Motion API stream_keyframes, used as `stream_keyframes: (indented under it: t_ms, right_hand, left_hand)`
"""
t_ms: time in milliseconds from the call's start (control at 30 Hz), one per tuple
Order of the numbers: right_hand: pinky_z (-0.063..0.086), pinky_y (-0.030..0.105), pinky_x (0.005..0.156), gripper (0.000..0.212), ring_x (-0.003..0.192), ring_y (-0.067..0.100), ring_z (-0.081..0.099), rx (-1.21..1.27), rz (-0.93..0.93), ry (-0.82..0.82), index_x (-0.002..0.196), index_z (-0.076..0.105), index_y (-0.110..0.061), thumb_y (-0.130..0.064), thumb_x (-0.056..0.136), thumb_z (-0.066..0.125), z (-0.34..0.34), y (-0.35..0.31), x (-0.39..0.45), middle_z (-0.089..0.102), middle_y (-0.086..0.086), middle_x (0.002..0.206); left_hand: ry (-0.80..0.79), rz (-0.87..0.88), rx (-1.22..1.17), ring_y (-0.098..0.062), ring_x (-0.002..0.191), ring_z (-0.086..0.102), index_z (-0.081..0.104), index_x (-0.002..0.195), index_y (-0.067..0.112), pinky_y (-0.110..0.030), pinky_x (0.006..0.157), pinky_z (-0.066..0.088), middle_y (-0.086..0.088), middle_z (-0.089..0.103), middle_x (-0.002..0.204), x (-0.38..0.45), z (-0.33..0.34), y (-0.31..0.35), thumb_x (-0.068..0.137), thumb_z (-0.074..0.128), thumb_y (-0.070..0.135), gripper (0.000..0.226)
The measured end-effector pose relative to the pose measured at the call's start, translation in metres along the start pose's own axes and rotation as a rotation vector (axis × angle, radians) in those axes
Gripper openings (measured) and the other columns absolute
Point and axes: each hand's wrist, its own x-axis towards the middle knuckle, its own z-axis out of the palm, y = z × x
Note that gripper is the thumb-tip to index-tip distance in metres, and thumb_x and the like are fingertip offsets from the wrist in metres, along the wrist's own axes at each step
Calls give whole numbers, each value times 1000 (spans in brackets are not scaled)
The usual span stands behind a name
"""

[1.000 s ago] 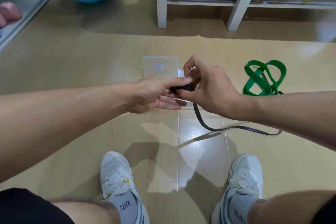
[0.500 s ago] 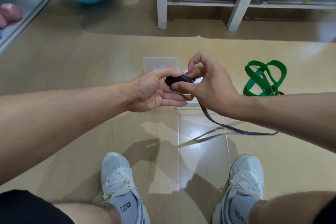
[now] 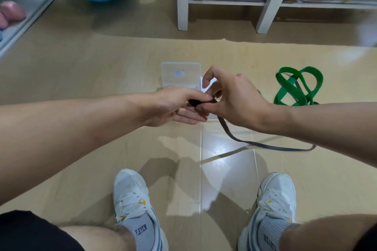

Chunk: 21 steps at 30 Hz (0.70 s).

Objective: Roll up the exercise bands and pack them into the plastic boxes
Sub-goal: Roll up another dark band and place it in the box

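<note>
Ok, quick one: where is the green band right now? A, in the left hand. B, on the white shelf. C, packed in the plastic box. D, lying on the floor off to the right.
D: the green band lies looped on the floor beyond the right forearm, and both hands are on the black band.

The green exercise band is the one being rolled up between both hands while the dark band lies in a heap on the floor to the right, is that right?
Not quite: the colours are swapped. In the head view the left hand and right hand pinch the dark band, rolling its end while its tail trails on the floor. The green exercise band is the one lying in a heap on the floor to the right.
</note>
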Motion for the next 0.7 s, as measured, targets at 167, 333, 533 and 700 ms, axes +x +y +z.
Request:
stream_keyframes:
  t_ms: [167,333,533,700]
  right_hand:
    - [48,9,74,31,81,-5,69,204,104,84,99,71,-35,-35,74,89,-5,2,3,76,-17,82]
    - [58,30,86,15,84,2,72,260,72,72,92,80,-27,-29,79,86,-6,2,5,78,-12,87]
    - [41,7,57,13,51,3,53,62,39,-18,91,83,-25,-35,83,82,-9,4,3,70,-8,63]
    - [31,9,46,9,44,6,48,80,118,-116,89,84,-27,-31,81,84,-13,5,7,66,-8,57]
  left_hand:
    - [-21,47,-201,-28,103,75,73,110,10,-41,108,50,-11,79,97,-1,-9,0,81,69,33,37]
    - [-107,28,-322,-31,114,71,64,130,4,-43,111,47,-16,75,115,1,-11,-5,80,65,37,60]
    - [-137,83,49,-18,108,73,68,126,19,-42,100,54,2,75,117,4,-17,-6,83,72,39,48]
    - [195,312,554,-15,75,73,73,90,24,-40,81,59,8,75,81,-2,-13,5,68,95,22,32]
